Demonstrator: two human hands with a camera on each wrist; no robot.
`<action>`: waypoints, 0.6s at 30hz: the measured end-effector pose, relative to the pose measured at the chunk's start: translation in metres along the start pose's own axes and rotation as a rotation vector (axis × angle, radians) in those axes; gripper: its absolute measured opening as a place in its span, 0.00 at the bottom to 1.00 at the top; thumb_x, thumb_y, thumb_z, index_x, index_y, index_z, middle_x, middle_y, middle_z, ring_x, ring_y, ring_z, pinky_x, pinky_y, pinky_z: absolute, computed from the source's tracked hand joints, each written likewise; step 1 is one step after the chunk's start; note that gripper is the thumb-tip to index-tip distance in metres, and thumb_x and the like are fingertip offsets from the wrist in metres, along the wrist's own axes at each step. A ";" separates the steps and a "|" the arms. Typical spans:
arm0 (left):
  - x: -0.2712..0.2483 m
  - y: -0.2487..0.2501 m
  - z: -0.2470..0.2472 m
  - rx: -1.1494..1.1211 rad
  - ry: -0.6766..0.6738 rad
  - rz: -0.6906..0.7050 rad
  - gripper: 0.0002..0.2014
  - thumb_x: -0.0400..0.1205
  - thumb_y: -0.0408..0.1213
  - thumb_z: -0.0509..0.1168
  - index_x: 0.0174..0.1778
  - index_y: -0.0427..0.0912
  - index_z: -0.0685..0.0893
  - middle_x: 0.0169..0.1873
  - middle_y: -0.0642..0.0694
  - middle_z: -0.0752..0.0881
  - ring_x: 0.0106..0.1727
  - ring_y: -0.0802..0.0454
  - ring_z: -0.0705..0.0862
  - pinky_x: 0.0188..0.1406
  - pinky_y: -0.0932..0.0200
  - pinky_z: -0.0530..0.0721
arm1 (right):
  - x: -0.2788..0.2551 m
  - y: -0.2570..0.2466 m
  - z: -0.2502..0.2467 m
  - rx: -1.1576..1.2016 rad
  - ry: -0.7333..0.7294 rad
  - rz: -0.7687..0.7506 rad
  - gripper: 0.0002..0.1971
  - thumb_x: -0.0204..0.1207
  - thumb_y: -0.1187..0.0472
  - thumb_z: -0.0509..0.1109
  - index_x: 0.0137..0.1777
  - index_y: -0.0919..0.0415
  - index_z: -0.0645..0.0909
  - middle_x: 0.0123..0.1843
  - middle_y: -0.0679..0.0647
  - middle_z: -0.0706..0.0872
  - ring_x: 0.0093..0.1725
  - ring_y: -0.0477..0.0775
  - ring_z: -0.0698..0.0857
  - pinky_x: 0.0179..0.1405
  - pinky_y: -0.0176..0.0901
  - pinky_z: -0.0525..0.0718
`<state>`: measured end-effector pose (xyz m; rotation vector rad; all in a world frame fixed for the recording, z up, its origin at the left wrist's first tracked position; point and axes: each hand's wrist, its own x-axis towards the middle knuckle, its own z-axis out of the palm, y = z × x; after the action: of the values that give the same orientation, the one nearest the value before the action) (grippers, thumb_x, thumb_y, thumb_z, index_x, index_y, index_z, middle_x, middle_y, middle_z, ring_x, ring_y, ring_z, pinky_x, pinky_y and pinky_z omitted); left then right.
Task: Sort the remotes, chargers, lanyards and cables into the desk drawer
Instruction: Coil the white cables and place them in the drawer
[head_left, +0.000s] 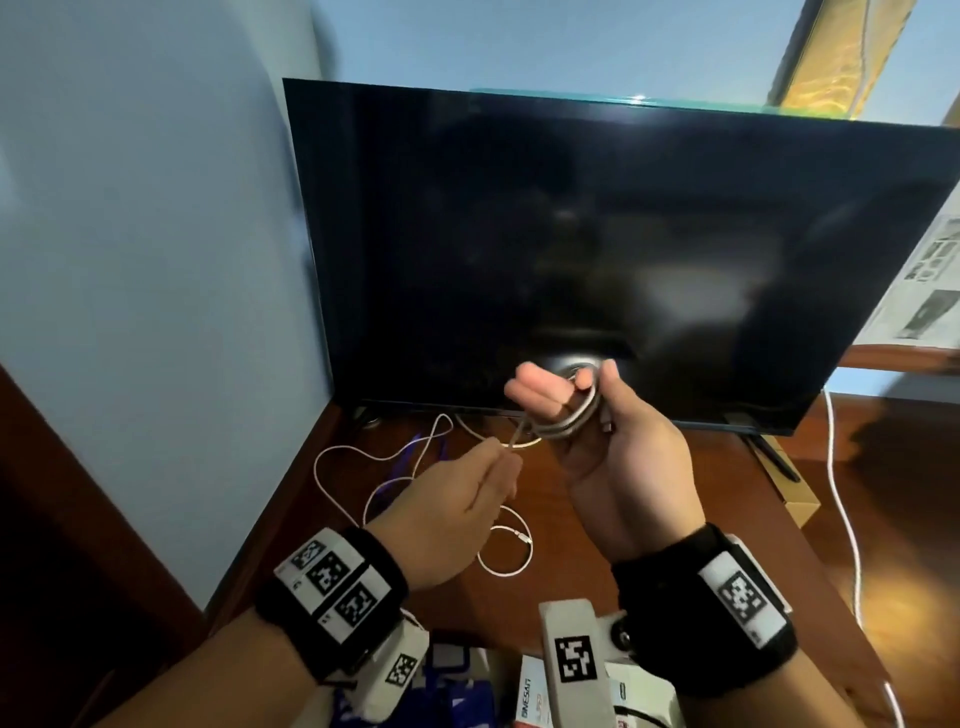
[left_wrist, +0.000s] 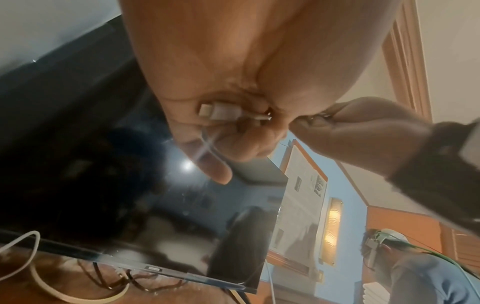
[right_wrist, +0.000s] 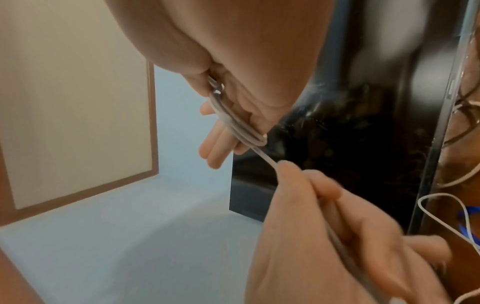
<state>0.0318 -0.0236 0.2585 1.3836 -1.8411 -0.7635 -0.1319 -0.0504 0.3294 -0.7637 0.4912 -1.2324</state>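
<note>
Your right hand (head_left: 618, 457) pinches the coiled white cable (head_left: 569, 410); feed each loop evenly while your left hand (head_left: 457, 499) pinches the tail taut.

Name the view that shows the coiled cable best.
Right wrist: the cable loops sharply around the right hand's fingers, its tail pinched by the left hand. Head shows it small, blurred; left wrist only a plug.

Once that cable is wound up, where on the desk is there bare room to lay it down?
Bare wood lies between the hands, and more right of the cardboard box by the long white cord. Loose cables crowd the left; boxes crowd the near edge.
</note>
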 end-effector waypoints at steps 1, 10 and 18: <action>-0.003 0.003 0.001 0.007 -0.033 -0.014 0.15 0.92 0.56 0.50 0.46 0.56 0.76 0.26 0.53 0.77 0.26 0.55 0.73 0.31 0.41 0.74 | 0.001 0.000 0.000 0.011 0.014 -0.020 0.17 0.92 0.54 0.54 0.48 0.63 0.77 0.57 0.72 0.91 0.61 0.66 0.92 0.70 0.56 0.83; -0.024 0.047 -0.008 0.113 -0.158 -0.172 0.12 0.92 0.50 0.57 0.68 0.56 0.82 0.44 0.55 0.92 0.45 0.64 0.89 0.53 0.55 0.89 | 0.007 0.018 -0.012 -0.366 0.069 -0.167 0.14 0.93 0.56 0.55 0.58 0.66 0.78 0.59 0.60 0.93 0.65 0.55 0.91 0.77 0.59 0.76; -0.015 0.069 -0.037 -0.332 -0.209 -0.400 0.13 0.90 0.37 0.63 0.57 0.30 0.88 0.42 0.40 0.95 0.43 0.52 0.94 0.56 0.58 0.91 | 0.003 0.048 -0.034 -0.996 -0.048 -0.176 0.13 0.92 0.53 0.57 0.53 0.58 0.79 0.43 0.42 0.93 0.45 0.41 0.89 0.52 0.44 0.85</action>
<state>0.0268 0.0069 0.3318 1.5083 -1.5068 -1.3962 -0.1236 -0.0552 0.2711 -1.6963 1.0377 -1.0871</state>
